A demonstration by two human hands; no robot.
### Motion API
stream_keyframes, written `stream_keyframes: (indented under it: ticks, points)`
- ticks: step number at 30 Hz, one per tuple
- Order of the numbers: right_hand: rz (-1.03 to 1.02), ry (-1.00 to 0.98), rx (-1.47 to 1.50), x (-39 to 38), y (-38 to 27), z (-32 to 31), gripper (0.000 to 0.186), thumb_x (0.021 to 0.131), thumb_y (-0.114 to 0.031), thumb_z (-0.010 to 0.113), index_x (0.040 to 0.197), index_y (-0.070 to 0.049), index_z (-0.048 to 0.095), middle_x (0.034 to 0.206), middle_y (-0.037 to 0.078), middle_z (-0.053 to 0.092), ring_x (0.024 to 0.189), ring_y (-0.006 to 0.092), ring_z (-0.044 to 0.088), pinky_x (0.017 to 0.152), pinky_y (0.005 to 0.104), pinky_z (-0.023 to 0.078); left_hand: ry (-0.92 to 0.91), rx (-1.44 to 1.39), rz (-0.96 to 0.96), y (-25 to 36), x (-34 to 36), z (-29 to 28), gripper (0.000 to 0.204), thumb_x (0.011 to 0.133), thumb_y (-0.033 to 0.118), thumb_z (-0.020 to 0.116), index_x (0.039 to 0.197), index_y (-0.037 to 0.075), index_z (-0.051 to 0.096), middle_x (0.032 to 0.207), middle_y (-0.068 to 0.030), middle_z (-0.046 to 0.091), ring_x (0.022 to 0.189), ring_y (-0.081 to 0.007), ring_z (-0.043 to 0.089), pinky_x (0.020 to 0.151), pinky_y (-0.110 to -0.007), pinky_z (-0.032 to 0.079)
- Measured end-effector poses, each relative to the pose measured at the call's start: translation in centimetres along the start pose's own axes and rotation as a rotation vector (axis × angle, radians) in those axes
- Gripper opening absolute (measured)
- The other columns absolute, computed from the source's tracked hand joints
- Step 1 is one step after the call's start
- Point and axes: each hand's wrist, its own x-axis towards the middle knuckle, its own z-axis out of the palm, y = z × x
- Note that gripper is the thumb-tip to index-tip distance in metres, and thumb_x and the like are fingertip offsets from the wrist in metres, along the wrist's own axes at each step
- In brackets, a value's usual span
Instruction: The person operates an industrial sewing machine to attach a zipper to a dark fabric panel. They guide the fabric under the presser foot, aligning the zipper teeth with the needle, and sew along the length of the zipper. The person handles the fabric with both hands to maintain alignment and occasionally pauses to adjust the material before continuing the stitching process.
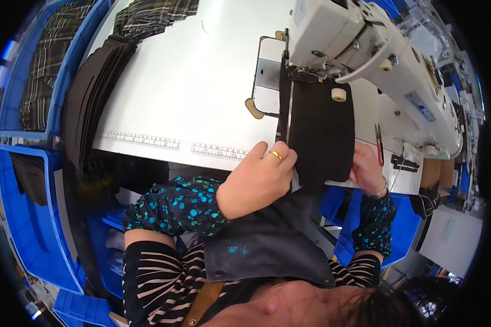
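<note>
A black fabric piece (323, 131) lies under the needle area of a white sewing machine (360, 43) and hangs toward me over the table's front edge. Along its left side runs a thin, light-coloured strip (290, 109), straight up toward the presser foot. My left hand (261, 179), with a ring on one finger, is closed on the fabric's near left edge, beside the strip's lower end. At the fabric's right edge, my right hand (367, 168) has its fingers bent and closed on the cloth; its fingertips are partly hidden.
A white table (202, 92) carries a printed ruler (218, 150) along its front. Dark fabric pieces (95, 92) and striped cloth (153, 15) are stacked at left. Blue bins (30, 234) stand beyond. Red-handled snips (379, 150) lie right of my right hand.
</note>
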Motion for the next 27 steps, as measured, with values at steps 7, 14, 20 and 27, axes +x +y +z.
stream_keyframes:
  ticks: [7, 14, 20, 27]
  points:
    - [-0.635, 0.120, -1.262, -0.2, 2.3, 7.9, 0.027, 0.088, -0.007, 0.073, 0.115, -0.003, 0.078, 0.119, 0.015, 0.076, 0.110, 0.0350, 0.073, 0.098, 0.0434, 0.057, 0.011, 0.071, -0.038, 0.5, -0.4, 0.2, 0.011, 0.078, 0.017, 0.067, 0.083, 0.009, 0.073, 0.096, -0.0027, 0.059, 0.103, -0.0207, 0.052, 0.079, -0.033, 0.043]
    - [-0.701, 0.093, -1.456, -0.3, 2.1, 7.7, 0.032, 0.083, -0.010, 0.077, 0.115, -0.006, 0.079, 0.123, 0.013, 0.075, 0.117, 0.0367, 0.070, 0.103, 0.0464, 0.055, 0.003, 0.075, -0.033, 0.1, -0.8, -0.4, 0.011, 0.078, 0.018, 0.067, 0.083, 0.010, 0.072, 0.096, -0.0030, 0.061, 0.106, -0.0201, 0.052, 0.082, -0.034, 0.043]
    - [-0.743, 0.096, -1.495, -0.6, 2.5, 7.3, 0.031, 0.074, -0.011, 0.076, 0.105, -0.006, 0.079, 0.119, 0.010, 0.074, 0.111, 0.0347, 0.070, 0.094, 0.0469, 0.059, -0.027, 0.012, -0.054, 0.2, -1.1, 0.2, 0.014, 0.077, 0.017, 0.067, 0.086, 0.008, 0.073, 0.097, -0.0033, 0.062, 0.104, -0.0205, 0.055, 0.083, -0.035, 0.044]
    - [-1.022, 0.268, -1.261, -3.4, -0.7, 7.3, 0.012, 0.076, -0.007, 0.076, 0.082, -0.003, 0.067, 0.080, 0.008, 0.068, 0.067, 0.0302, 0.067, 0.070, 0.0447, 0.060, 0.008, -0.065, -0.025, -0.4, -3.0, -0.1, 0.026, 0.077, 0.018, 0.066, 0.096, 0.003, 0.078, 0.121, -0.0124, 0.072, 0.114, -0.0235, 0.058, 0.091, -0.038, 0.049]
